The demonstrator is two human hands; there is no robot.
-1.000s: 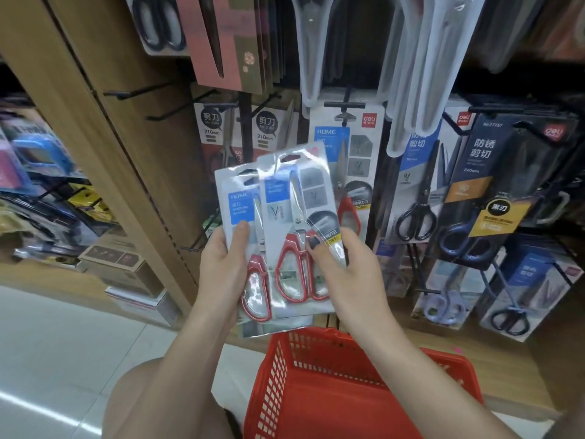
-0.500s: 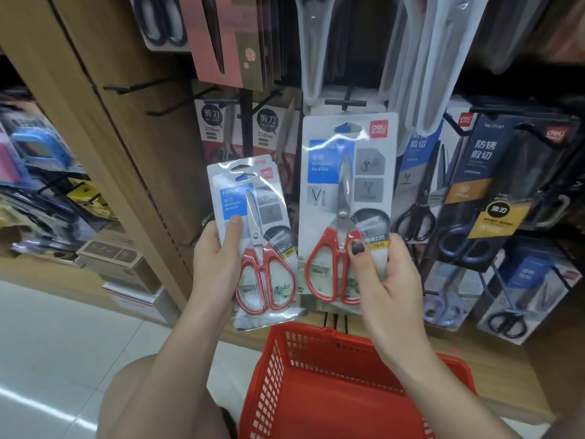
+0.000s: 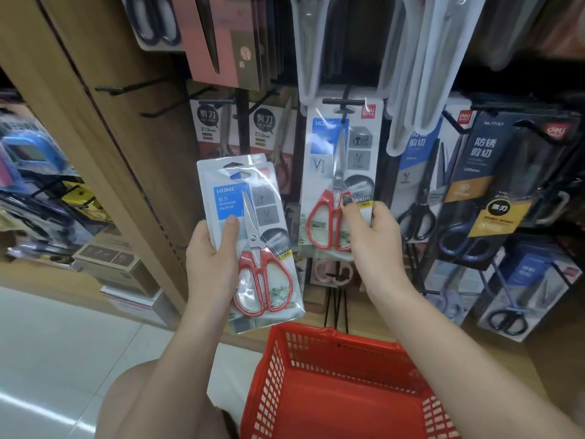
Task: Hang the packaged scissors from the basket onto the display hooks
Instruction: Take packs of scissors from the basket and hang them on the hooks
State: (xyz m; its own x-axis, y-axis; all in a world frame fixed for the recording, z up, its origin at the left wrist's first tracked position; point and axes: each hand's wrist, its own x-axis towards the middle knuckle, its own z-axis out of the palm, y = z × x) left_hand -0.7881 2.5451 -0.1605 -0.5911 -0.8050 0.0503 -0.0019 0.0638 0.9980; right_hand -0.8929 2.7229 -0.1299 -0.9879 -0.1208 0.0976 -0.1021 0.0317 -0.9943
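My right hand (image 3: 372, 236), arm extended up toward the rack, pinches the lower edge of a packaged scissors (image 3: 340, 172), thumb on the red handles; its hang hole sits at the display hook (image 3: 343, 103), apparently threaded, though glare blurs this. My left hand (image 3: 210, 251), held lower, grips a second pack (image 3: 253, 236) upright, thumb pressed on its front. The red basket (image 3: 342, 388) sits below both forearms.

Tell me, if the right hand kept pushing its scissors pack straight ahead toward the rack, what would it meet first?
Probably the black hook: the right hand holds its scissors pack with the hang hole right at it. Depth is unclear.
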